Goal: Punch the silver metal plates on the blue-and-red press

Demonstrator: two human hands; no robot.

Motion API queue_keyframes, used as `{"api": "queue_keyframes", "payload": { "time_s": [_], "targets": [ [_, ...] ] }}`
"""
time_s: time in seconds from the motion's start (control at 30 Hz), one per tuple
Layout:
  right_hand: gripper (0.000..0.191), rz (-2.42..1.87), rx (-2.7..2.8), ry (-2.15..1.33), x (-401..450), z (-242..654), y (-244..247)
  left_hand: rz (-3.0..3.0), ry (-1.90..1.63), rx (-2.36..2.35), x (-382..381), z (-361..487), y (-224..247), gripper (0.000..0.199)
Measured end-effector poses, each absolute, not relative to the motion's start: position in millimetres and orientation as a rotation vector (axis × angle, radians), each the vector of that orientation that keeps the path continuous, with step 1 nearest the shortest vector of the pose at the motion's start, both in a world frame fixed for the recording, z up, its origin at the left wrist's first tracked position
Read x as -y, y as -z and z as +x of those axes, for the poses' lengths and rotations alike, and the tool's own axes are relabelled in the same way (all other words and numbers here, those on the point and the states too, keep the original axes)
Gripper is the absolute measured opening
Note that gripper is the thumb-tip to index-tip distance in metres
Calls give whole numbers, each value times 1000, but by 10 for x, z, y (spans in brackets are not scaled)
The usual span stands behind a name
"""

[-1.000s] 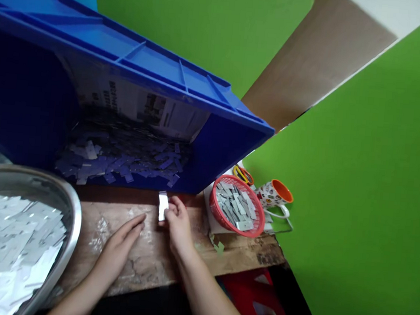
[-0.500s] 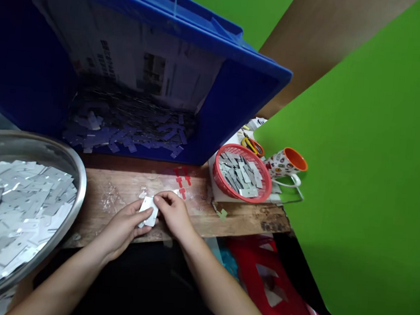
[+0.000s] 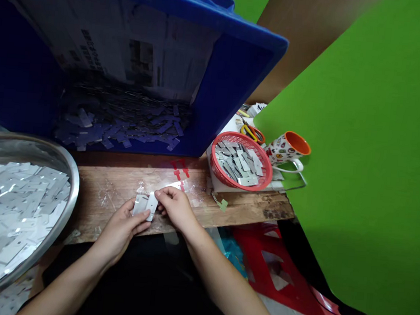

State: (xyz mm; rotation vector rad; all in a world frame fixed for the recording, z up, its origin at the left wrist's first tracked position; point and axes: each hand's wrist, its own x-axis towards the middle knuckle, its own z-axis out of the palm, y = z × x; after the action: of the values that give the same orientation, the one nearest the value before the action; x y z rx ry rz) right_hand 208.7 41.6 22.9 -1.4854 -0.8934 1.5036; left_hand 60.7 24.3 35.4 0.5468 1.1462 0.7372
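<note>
Small flat metal plates are between my hands over the front of the wooden bench [image 3: 116, 178]. My left hand [image 3: 125, 226] is closed on a shiny metal plate [image 3: 140, 205], thumb on top. With thumb and fingertips, my right hand [image 3: 176, 206] pinches the upper end of a second, narrower metal plate [image 3: 152, 205], which has small holes. This one overlaps the right side of the first, and my left thumb touches its lower end. Whether more plates lie underneath is hidden.
A steel basin [image 3: 73, 185] full of metal plates stands at left. Behind, a blue crate [image 3: 239, 76] on its side holds many more. At right are a red basket [image 3: 267, 175] of plates, a patterned mug [image 3: 280, 151] and yellow-orange scissors [image 3: 251, 131]. Red tape pieces [image 3: 177, 172] stick to the bench.
The narrower plate has shifted right over the other, so more of both shows between my hands. The view has turned slightly, and the surroundings sit a little differently in it.
</note>
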Motion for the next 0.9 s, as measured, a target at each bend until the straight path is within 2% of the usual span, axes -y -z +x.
{"api": "queue_keyframes", "payload": {
  "time_s": [0.6, 0.9],
  "targets": [
    [29, -1367, 920, -1639, -398, 2073, -183, 546, -842, -1181, -267, 615, -368, 36],
    [26, -1373, 1134, -1531, -394, 2098, -253, 565, -868, -1232, -276, 604, -361, 48]
  ]
}}
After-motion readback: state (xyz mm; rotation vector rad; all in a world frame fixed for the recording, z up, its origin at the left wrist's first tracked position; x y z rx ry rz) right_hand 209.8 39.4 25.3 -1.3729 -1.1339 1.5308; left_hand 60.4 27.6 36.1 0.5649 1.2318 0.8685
